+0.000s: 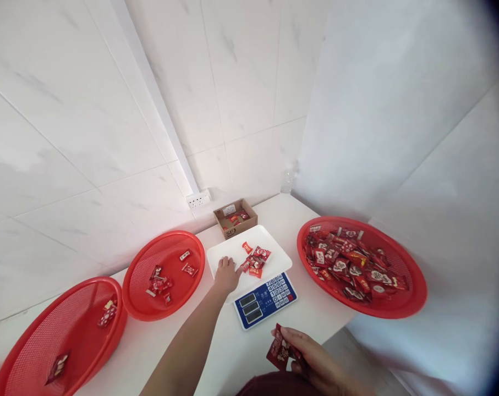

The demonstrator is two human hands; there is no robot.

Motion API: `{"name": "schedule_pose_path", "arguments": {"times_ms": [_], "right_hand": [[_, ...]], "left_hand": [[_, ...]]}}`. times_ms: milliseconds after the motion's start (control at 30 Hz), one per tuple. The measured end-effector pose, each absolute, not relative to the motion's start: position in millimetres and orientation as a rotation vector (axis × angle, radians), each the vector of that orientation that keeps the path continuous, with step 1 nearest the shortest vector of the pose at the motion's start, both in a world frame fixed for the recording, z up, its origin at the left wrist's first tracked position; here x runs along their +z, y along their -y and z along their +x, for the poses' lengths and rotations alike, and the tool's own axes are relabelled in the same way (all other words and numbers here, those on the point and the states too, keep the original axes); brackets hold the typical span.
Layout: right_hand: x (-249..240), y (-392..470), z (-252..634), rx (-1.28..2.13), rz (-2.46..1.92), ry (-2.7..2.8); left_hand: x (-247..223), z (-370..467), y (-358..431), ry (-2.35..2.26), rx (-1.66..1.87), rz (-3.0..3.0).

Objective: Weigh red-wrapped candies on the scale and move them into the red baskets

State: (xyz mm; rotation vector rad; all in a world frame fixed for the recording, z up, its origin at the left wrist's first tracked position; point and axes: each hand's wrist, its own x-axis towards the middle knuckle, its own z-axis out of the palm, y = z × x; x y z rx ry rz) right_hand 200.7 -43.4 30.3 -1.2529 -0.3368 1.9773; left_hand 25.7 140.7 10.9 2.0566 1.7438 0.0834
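Note:
My left hand (pixel 228 275) rests over the left part of the white scale tray (pixel 228 250), its fingers curled beside a small pile of red packets (pixel 256 260). What those fingers hold, if anything, is hidden. Below the tray is the scale's blue panel (pixel 266 301) with its displays and keys. Near the table's front edge, my right hand (pixel 311 352) is closed on red packets (pixel 279 351), held to the right and below the panel.
A large red basket (pixel 416 280) full of red packets stands on the right. Two red baskets (pixel 140 291) (pixel 34 324) with a few packets are at the left. Behind the tray sits a cardboard box (pixel 237 226); a clear bottle (pixel 287 181) stands in the corner.

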Motion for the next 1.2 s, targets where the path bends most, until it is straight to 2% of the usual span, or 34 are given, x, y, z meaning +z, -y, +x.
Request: {"name": "schedule_pose_path", "arguments": {"times_ms": [267, 533, 667, 867, 1000, 1200], "right_hand": [[24.4, 38.4, 198.2, 2.002, -1.305, 0.356], [19.0, 36.5, 195.3, 2.014, -1.306, 0.414], [24.3, 38.5, 194.7, 1.996, -1.317, 0.403], [28.7, 42.6, 194.9, 1.954, -1.271, 0.402], [30.7, 44.8, 190.7, 1.953, -1.236, 0.464], [43.3, 47.8, 180.3, 1.995, -1.047, 0.659]], "left_hand": [[10.7, 60.6, -156.4, -1.495, 0.105, 2.15], [9.4, 73.8, -160.0, -1.37, -0.07, 2.368], [16.9, 68.9, -149.6, -1.366, 0.039, 2.33], [35.8, 39.5, -78.6, -1.266, 0.413, 1.818], [46.1, 26.1, -12.5, -1.062, 0.337, 1.167], [41.4, 25.5, 37.5, -1.055, 0.444, 0.956]]}}
